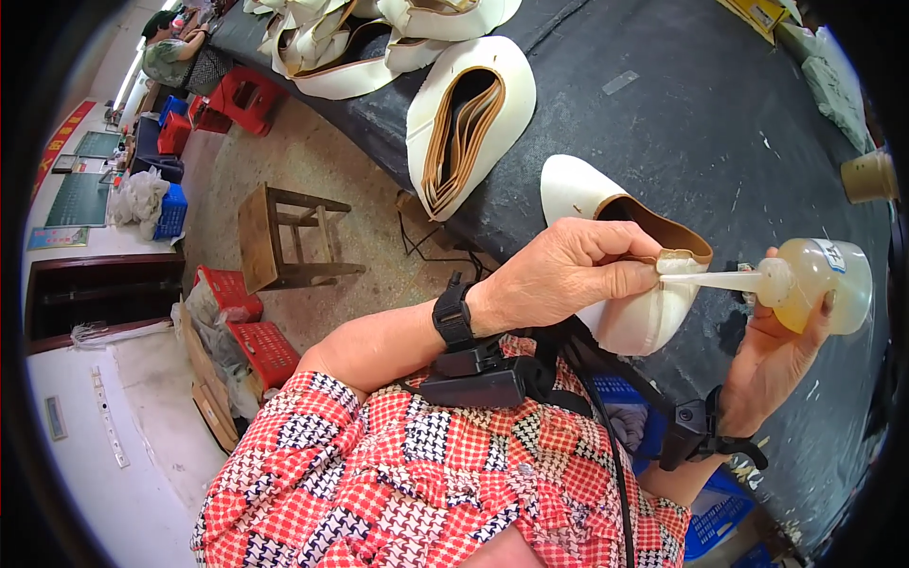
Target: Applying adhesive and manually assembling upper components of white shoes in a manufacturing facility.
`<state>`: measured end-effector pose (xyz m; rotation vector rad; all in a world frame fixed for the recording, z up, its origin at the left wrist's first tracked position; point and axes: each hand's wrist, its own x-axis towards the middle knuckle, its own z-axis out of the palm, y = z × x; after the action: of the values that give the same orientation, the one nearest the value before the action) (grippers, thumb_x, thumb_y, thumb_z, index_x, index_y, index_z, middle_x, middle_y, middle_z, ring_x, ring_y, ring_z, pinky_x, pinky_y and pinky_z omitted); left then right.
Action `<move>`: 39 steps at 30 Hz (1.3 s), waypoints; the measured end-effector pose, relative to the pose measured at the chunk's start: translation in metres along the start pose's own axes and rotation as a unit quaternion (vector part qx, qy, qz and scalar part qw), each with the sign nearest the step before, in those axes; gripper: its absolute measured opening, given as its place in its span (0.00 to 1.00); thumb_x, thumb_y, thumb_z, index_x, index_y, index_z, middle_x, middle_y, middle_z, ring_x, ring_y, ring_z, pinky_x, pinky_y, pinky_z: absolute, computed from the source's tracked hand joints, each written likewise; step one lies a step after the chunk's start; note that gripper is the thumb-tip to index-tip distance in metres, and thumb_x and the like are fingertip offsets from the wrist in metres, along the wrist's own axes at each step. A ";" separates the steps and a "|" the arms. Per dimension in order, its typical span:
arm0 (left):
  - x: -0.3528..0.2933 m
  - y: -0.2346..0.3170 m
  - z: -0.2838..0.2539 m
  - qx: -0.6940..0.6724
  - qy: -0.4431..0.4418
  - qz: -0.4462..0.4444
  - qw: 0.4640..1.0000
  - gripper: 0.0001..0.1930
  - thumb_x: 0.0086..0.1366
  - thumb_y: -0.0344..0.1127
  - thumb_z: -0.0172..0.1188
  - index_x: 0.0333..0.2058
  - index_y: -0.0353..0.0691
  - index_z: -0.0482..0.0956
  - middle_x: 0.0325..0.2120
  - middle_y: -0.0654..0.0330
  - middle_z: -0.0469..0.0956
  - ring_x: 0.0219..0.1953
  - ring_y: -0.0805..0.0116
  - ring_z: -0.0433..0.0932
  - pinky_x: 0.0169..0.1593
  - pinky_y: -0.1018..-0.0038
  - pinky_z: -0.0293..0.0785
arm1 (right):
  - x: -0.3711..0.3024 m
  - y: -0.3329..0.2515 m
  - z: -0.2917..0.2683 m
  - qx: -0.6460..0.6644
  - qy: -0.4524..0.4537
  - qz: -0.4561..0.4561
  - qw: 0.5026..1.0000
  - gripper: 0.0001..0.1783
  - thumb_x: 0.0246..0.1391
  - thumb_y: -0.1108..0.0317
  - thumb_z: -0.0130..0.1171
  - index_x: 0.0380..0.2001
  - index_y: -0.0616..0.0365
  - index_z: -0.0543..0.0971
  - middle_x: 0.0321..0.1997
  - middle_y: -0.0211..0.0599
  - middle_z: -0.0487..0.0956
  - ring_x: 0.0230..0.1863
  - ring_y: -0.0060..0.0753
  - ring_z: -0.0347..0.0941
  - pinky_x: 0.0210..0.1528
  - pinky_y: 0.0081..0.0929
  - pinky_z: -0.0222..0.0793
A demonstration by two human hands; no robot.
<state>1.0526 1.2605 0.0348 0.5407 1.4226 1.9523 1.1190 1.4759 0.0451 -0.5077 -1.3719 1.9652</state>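
Observation:
My left hand [578, 275] pinches the back edge of a white shoe upper [653, 317] with a tan lining, between thumb and fingers. My right hand [772, 355] is wrapped round a clear glue bottle [819, 279] holding yellowish liquid, tilted on its side. The bottle's long white nozzle points left, and its tip meets the upper's edge right by my left thumb. The upper's white toe part rests on the dark tabletop. Just left of it lies a stack of nested white uppers [511, 104] with tan linings.
More white uppers [350, 80] are heaped at the table's far left. A tan cup [868, 177] and a plastic bag [833, 90] are at the right. A wooden stool [275, 237] and red crates [260, 346] stand on the floor. Another person [170, 57] sits far left.

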 end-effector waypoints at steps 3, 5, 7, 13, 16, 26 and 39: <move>0.000 0.000 0.001 0.005 -0.004 0.000 1.000 0.11 0.63 0.27 0.55 0.43 0.31 0.75 0.35 0.65 0.75 0.37 0.81 0.71 0.41 0.84 0.68 | 0.003 -0.002 0.000 -0.001 0.017 -0.006 1.000 0.31 0.53 0.52 0.56 0.53 0.64 0.64 0.47 0.49 0.73 0.46 0.48 0.75 0.48 0.37 0.74; 0.000 0.003 0.002 0.021 -0.001 -0.026 0.999 0.11 0.63 0.28 0.55 0.43 0.31 0.75 0.36 0.65 0.75 0.37 0.81 0.71 0.42 0.84 0.69 | 0.001 0.001 0.002 -0.004 0.005 -0.009 1.000 0.32 0.53 0.52 0.56 0.53 0.64 0.63 0.47 0.49 0.73 0.46 0.48 0.75 0.48 0.37 0.75; 0.000 0.001 0.003 0.022 0.003 -0.013 1.000 0.10 0.63 0.30 0.55 0.42 0.32 0.76 0.32 0.66 0.75 0.35 0.82 0.71 0.40 0.84 0.68 | -0.002 0.003 0.004 -0.005 -0.009 -0.013 1.000 0.32 0.53 0.52 0.56 0.53 0.63 0.63 0.48 0.49 0.73 0.46 0.48 0.74 0.48 0.37 0.75; -0.002 -0.002 0.002 0.023 0.000 0.002 1.000 0.10 0.63 0.30 0.55 0.42 0.32 0.76 0.32 0.67 0.75 0.34 0.82 0.70 0.38 0.84 0.67 | -0.002 0.001 -0.010 0.029 -0.016 0.026 0.999 0.32 0.54 0.53 0.57 0.55 0.60 0.63 0.52 0.48 0.72 0.51 0.46 0.72 0.53 0.33 0.71; -0.003 -0.002 0.002 0.017 -0.001 -0.005 1.000 0.11 0.63 0.28 0.55 0.43 0.31 0.75 0.35 0.67 0.74 0.34 0.83 0.70 0.36 0.86 0.68 | 0.000 0.000 -0.007 0.001 0.019 0.000 1.000 0.32 0.53 0.54 0.57 0.55 0.60 0.61 0.49 0.48 0.72 0.46 0.50 0.74 0.46 0.38 0.76; 0.002 -0.003 0.004 0.000 0.004 -0.021 1.000 0.11 0.63 0.30 0.55 0.43 0.33 0.75 0.33 0.67 0.75 0.32 0.85 0.70 0.34 0.86 0.67 | 0.002 0.006 -0.011 0.043 0.004 0.033 0.999 0.32 0.54 0.54 0.57 0.55 0.62 0.62 0.50 0.47 0.72 0.49 0.46 0.73 0.51 0.33 0.73; 0.012 0.038 0.006 0.088 -0.067 -0.066 0.992 0.13 0.65 0.33 0.53 0.47 0.35 0.72 0.33 0.68 0.75 0.37 0.84 0.69 0.42 0.82 0.67 | 0.007 -0.005 -0.039 0.265 0.050 0.185 0.945 0.31 0.53 0.52 0.53 0.54 0.60 0.60 0.43 0.51 0.72 0.36 0.42 0.78 0.24 0.24 0.80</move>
<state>1.0382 1.2653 0.0725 0.6290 1.5141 1.6663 1.1409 1.5076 0.0362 -0.6231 -0.6622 2.4553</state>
